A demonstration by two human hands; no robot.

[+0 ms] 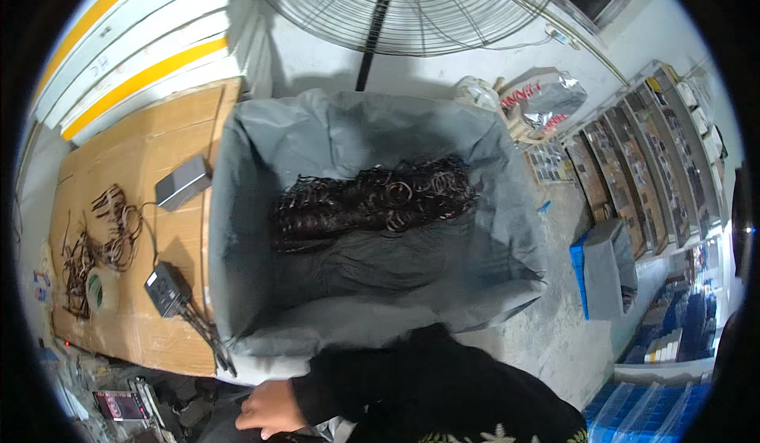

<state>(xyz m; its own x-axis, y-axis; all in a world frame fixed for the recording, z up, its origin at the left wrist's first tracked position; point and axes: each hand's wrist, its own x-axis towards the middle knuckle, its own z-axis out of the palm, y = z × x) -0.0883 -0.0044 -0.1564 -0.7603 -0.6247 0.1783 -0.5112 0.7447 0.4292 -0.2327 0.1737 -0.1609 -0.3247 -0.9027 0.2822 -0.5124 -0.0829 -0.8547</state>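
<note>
My right hand [273,409] is at the lower left, reached across the front of my body in a black sleeve [404,376]. Its fingers are curled, and whatever lies inside them is hidden. My left hand is outside the picture. Just beyond the arm stands a large bin lined with grey cloth [380,304]. Inside it lies a long heap of dark coiled cables [380,201], mostly toward the back wall of the lining. Below and left of my hand, a small device with a lit screen [120,406] sits among cluttered equipment.
Left of the bin, a cardboard-topped table [134,348] carries a dark box [184,182], a black power adapter [164,288], loose cables [119,225] and a tape roll [95,290]. A large fan [412,11] stands behind. Rightward are tilted part racks [633,166] and a grey-lined blue crate [606,273].
</note>
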